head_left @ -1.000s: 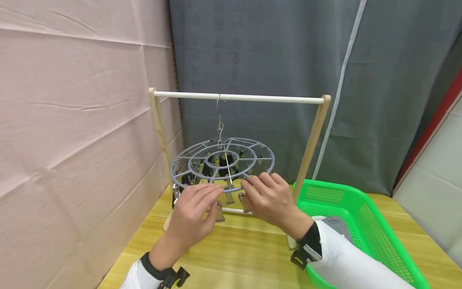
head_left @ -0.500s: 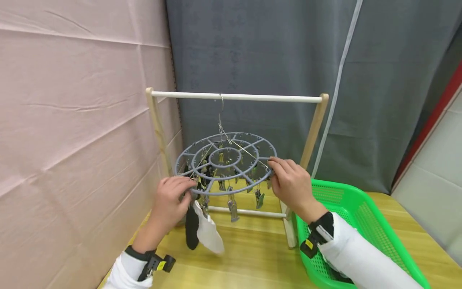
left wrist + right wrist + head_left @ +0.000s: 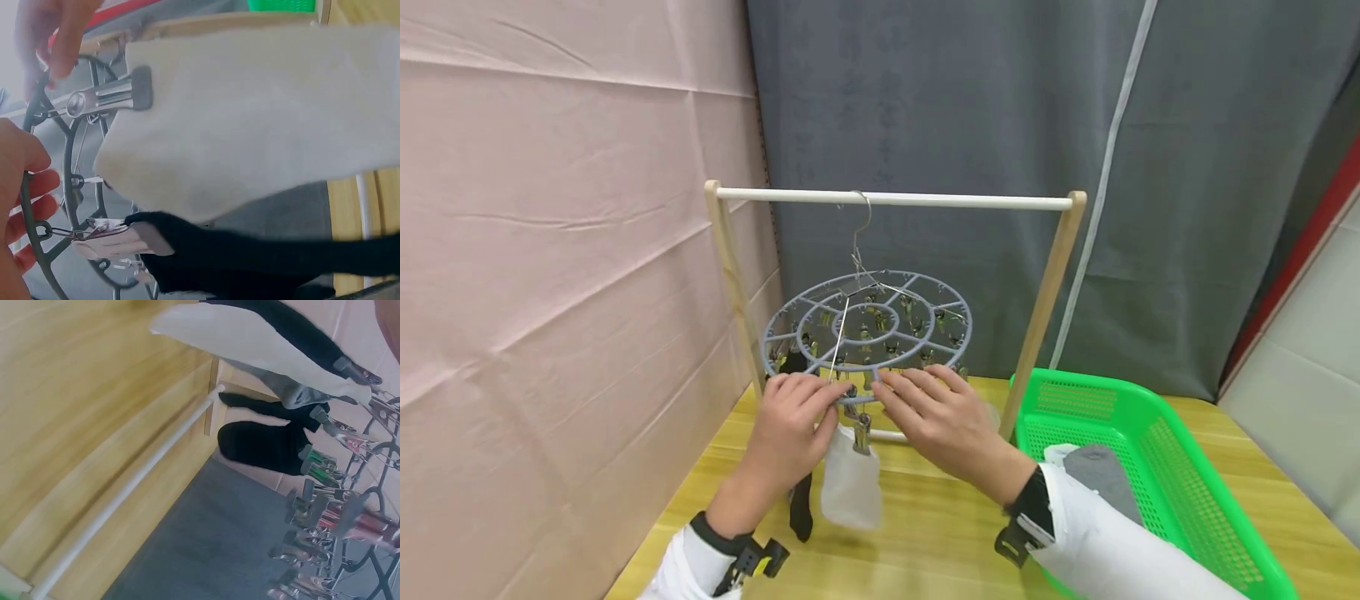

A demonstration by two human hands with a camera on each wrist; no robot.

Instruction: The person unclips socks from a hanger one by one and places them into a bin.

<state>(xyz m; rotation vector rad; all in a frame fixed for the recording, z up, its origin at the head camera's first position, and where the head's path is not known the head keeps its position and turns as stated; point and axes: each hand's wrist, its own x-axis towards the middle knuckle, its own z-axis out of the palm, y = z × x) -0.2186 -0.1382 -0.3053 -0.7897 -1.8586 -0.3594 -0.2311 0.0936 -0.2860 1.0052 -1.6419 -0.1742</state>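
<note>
A round grey clip hanger (image 3: 867, 367) hangs by a metal hook from a white bar, with many metal clips around its rings. My left hand (image 3: 792, 429) grips the near rim, its fingers curled behind the ring in the left wrist view. Just to the right, my right hand (image 3: 936, 425) pinches the same rim with its fingertips. Below the left hand hangs a white sock (image 3: 250, 119), held by a metal clip (image 3: 112, 97). Beside it a black sock (image 3: 250, 256) hangs from another clip. Farther dark socks (image 3: 262, 447) show in the right wrist view.
A small rack with wooden legs (image 3: 1045, 308) and a white bar (image 3: 970, 201) stands on the wooden table (image 3: 917, 533). At right is a green basket (image 3: 1195, 467) with a grey cloth item (image 3: 1101, 475) inside. A pink cloth wall (image 3: 550, 250) rises close at left.
The hanger has turned, bringing the white sock to the near side. My hands spread apart along the rim half a second ago and are now close together again at the front.
</note>
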